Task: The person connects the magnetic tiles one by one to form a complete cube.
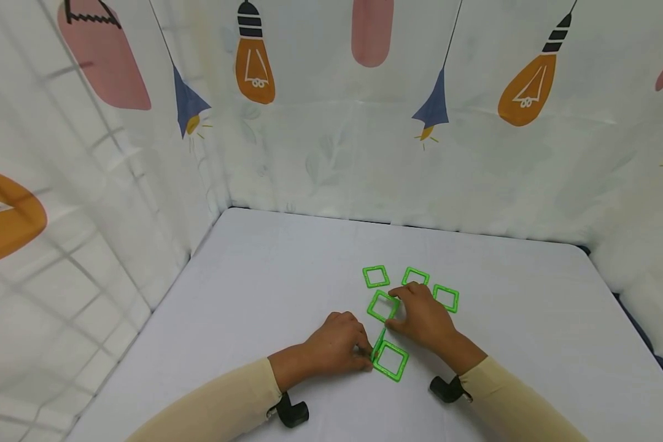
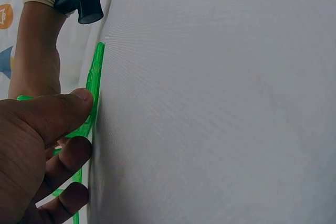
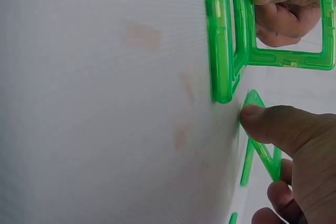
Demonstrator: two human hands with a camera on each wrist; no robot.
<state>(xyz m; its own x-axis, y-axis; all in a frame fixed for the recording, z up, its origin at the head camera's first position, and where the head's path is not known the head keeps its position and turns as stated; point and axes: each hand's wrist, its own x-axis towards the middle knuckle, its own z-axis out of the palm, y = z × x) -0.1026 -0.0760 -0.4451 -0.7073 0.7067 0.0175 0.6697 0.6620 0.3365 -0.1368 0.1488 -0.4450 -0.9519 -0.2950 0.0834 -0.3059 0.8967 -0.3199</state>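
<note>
Several green square frame tiles lie on the white table (image 1: 265, 294). My left hand (image 1: 364, 357) pinches an upright tile (image 1: 379, 344) that stands along the edge of a flat tile (image 1: 391, 360). In the left wrist view the left hand (image 2: 86, 123) has its thumb pressed on this tile's (image 2: 96, 72) rim. My right hand (image 1: 395, 313) grips another tile (image 1: 383, 305) just behind. In the right wrist view the right hand's (image 3: 268, 156) thumb (image 3: 257, 116) rests on that tile (image 3: 261, 153), beside the flat tile's edge (image 3: 219, 35) and the upright tile (image 3: 286, 59).
Three more green tiles (image 1: 376, 276) (image 1: 415, 275) (image 1: 446, 298) lie flat behind the hands. Curtain walls printed with bulbs (image 1: 331, 141) enclose the table at the back and on the left (image 1: 88, 202). Bare tabletop stretches to the left and right of the tiles.
</note>
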